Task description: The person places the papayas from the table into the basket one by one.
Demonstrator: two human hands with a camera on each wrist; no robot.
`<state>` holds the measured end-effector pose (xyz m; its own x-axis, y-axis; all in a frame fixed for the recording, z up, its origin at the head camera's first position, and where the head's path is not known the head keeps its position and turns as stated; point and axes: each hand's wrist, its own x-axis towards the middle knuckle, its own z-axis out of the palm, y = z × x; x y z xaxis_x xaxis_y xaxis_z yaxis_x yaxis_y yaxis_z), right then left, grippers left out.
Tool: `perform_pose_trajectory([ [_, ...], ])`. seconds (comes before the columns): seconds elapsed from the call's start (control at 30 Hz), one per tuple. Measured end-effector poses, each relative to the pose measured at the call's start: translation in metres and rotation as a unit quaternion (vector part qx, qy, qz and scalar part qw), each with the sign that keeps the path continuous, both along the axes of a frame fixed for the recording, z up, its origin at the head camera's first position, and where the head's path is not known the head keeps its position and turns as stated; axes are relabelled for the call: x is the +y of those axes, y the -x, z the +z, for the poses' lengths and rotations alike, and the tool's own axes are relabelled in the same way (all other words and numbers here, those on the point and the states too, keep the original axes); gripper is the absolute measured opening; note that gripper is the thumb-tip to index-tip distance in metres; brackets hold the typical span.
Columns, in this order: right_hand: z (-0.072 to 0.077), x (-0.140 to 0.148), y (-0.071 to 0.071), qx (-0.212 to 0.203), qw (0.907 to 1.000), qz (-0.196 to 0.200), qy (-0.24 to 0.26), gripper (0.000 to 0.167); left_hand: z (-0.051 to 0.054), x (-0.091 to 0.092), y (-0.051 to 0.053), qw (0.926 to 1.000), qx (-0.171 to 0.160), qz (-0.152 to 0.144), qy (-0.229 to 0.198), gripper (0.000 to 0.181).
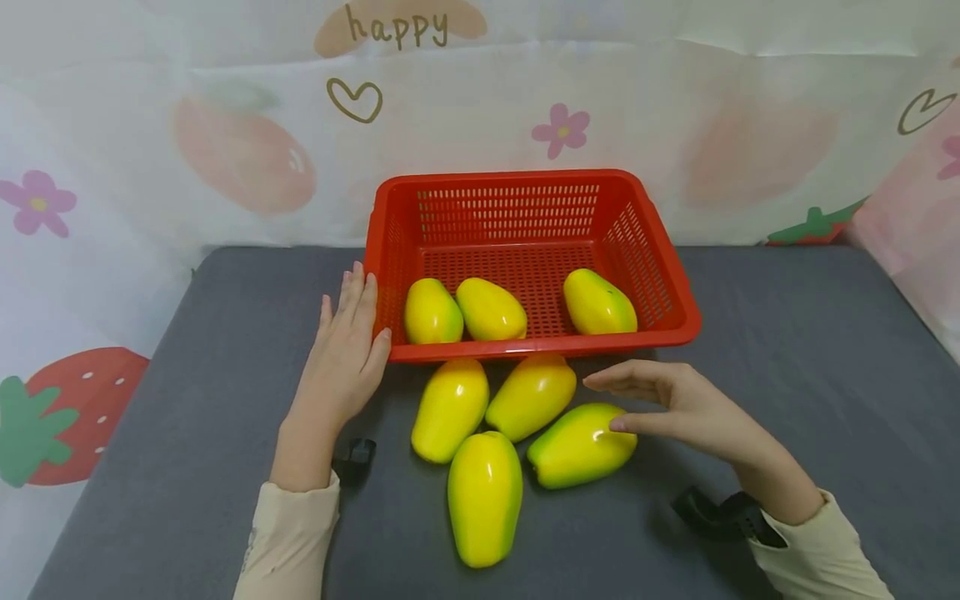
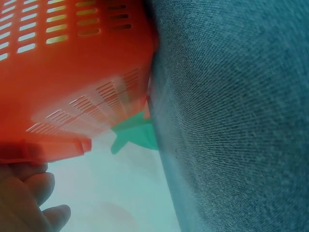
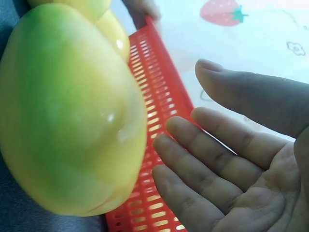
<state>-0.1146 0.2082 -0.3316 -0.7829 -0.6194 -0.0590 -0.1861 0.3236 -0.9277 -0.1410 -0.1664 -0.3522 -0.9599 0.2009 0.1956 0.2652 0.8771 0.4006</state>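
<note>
A red plastic basket (image 1: 525,346) stands on the table with three yellow-green mangoes inside: one at the left (image 1: 433,312), one beside it (image 1: 491,310), and one at the right (image 1: 600,304). My left hand (image 1: 341,358) rests against the basket's left side, fingers straight along the rim. Several more mangoes lie in front of the basket. My right hand (image 1: 667,404) hovers by the rightmost of these, a mango (image 1: 581,450) with a green underside. In the right wrist view its palm (image 3: 260,203) faces that mango (image 3: 72,116) with nothing held, fingers extended and thumb apart.
The other loose mangoes are one at the left (image 1: 450,412), one touching the basket's front (image 1: 534,396), and one nearest me (image 1: 485,500). Grey cloth covers the table (image 1: 187,417). A printed curtain (image 1: 480,108) hangs behind the basket.
</note>
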Motion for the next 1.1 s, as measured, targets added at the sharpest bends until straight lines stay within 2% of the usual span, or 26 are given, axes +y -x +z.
perform_pose_trajectory([
  [0.2, -0.008, -0.001, 0.004, 0.017, 0.9996, 0.0, -0.02, 0.04, 0.0, -0.001, 0.0, 1.0, 0.001, -0.001, -0.001, 0.063],
  [0.53, -0.013, -0.002, 0.007, 0.002, 0.9983, 0.021, -0.055, 0.046, 0.0, -0.001, 0.0, 1.0, 0.002, -0.001, 0.0, 0.064],
  [0.67, -0.013, -0.001, 0.008, 0.002, 0.9961, 0.054, -0.069, 0.05, 0.0, -0.001, 0.0, 1.0, 0.005, -0.002, -0.003, 0.063],
  [0.93, -0.015, 0.003, 0.008, 0.066, 0.9808, 0.172, -0.064, 0.058, -0.001, -0.001, -0.001, 1.0, 0.008, -0.003, -0.004, 0.063],
  [1.1, -0.017, 0.003, 0.007, 0.061, 0.9728, 0.213, -0.069, 0.063, -0.002, -0.001, -0.001, 0.9999, 0.005, -0.006, -0.006, 0.062],
])
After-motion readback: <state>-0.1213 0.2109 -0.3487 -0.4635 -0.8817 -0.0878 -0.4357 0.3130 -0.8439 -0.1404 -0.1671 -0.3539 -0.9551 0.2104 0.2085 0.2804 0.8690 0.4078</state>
